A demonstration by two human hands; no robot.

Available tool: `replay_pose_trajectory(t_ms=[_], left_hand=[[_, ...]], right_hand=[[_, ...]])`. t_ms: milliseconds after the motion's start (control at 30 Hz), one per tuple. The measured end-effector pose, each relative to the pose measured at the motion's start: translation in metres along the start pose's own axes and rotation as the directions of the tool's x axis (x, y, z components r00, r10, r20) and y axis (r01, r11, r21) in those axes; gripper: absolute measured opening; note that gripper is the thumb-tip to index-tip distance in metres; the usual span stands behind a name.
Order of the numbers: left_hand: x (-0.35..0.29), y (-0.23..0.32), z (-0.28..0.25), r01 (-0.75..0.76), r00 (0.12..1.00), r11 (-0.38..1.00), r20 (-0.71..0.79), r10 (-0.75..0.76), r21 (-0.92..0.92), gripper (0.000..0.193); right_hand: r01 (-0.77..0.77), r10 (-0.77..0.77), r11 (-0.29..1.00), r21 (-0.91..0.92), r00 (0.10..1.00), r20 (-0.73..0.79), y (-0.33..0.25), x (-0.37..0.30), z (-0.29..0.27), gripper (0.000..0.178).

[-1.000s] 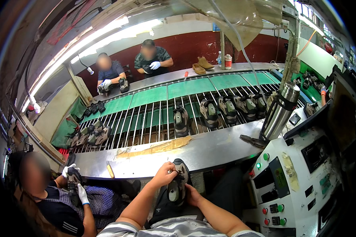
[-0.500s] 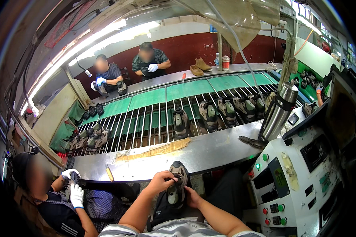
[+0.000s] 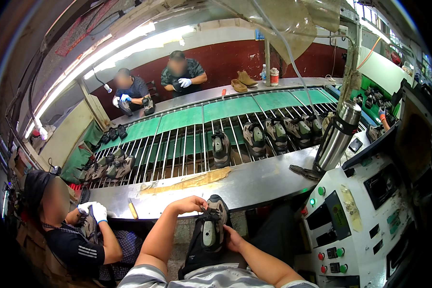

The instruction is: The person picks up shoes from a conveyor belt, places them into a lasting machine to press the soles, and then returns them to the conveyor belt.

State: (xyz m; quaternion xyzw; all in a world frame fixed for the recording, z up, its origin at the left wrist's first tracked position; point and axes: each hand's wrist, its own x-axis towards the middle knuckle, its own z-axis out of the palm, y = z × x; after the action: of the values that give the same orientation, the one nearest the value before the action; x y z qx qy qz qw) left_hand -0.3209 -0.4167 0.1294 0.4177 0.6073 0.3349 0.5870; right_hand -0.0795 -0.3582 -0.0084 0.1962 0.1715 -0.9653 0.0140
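Note:
A brown-and-black hiking shoe [image 3: 219, 211] rests on my lap, toe pointing away from me, with a pale green shoe last [image 3: 209, 234] in its opening. My left hand [image 3: 192, 205] is at the shoe's left side, thumb and fingers pinched on what looks like a dark shoelace by the eyelets. Against the right side near the heel, my right hand [image 3: 234, 239] grips the shoe, thumb along its upper; the other fingers are partly hidden beneath.
Beyond my lap runs a metal bench edge [image 3: 259, 180] with a yellow-handled tool [image 3: 133, 210]. Behind it, a roller conveyor [image 3: 185, 151] carries several shoes. A steel thermos [image 3: 338, 137] and a control panel [image 3: 355, 216] stand right. A gloved co-worker [image 3: 81, 230] sits close left; two more work across.
My left hand has moved left and slightly away from me, off the shoe's middle. The conveyor shoes have shifted slightly right. The co-worker at left has leaned in, hands changed on a shoe.

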Motion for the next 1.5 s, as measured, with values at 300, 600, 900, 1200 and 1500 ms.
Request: replay_pose_trajectory(t_ms=[300,600,900,1200,1500], left_hand=[[0.018,0.035,0.035,-0.14,0.985,0.949,0.137,0.104,0.284,0.008],[0.023,0.073,0.081,0.117,0.993,0.506,-0.091,-0.076,0.854,0.038],[0.032,-0.066,0.004,0.129,0.907,0.992,-0.406,-0.115,0.009,0.032],[-0.035,-0.079,0.111,-0.174,0.785,0.763,-0.555,-0.274,-0.623,0.058],[-0.049,-0.039,0.135,-0.248,0.938,0.671,-0.345,-0.013,-0.699,0.073]], right_hand=[[-0.034,0.034,0.999,0.03,0.999,0.001,-0.003,-0.003,-0.003,0.051],[-0.099,0.095,0.995,0.031,0.991,0.096,0.001,0.011,-0.027,0.056],[-0.022,0.021,1.0,0.019,0.999,0.04,0.009,0.012,-0.018,0.052],[0.115,-0.167,0.894,-0.434,0.982,-0.085,-0.002,-0.008,0.0,0.067],[0.459,-0.504,0.763,-0.456,0.863,0.027,-0.025,-0.063,0.014,0.072]])
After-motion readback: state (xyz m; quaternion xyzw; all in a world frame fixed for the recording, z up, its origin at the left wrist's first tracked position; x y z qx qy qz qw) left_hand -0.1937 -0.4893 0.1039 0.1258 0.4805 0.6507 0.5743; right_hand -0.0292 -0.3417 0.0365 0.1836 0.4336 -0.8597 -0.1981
